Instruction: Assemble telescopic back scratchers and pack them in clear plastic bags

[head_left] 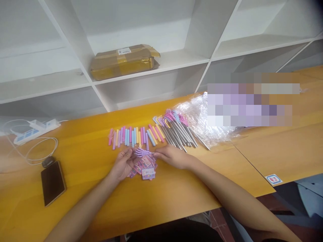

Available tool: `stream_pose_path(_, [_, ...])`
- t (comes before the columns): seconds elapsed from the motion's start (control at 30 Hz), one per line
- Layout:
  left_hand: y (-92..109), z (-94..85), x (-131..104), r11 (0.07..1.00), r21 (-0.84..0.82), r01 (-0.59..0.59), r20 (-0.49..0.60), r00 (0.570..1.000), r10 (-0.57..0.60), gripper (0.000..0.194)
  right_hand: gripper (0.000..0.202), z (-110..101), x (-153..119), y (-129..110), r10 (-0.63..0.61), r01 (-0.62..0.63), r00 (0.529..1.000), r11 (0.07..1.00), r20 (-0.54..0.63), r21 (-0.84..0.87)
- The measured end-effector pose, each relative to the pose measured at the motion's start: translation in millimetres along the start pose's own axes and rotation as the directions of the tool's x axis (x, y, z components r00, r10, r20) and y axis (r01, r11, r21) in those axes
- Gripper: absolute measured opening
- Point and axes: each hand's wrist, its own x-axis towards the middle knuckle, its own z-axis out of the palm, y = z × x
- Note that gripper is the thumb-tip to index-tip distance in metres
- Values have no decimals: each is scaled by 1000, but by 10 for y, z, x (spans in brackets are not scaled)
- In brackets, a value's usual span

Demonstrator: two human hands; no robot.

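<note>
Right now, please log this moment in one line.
right hand: holds purple scratcher; left hand: close by, contact unclear; cards, tubes: on table

Taped box (123,64) on shelf (176,56). Phone (52,183) lies left on table (131,205), cable (51,138) and power strip (37,131) behind. Sticker (274,179) near front edge.

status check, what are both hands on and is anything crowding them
Right hand pinching purple scratcher by its rod. Left hand beside its fingered head, contact unclear. Cards piled close beneath; colored sticks lined up beyond.
</note>
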Motion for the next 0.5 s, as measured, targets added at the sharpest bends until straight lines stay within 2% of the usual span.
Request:
stream_pose_path(0.23, [-25, 22, -43, 992, 0, 125, 115, 986, -125, 29, 52, -43, -5, -36, -21, 21, 1000, 1000, -9, -5])
stream_pose_path(0.5, [20, 63, -73, 994, -17, 105, 135, 986, -102, 31, 51, -82, -14, -62, -35, 34, 999, 997, 5, 72])
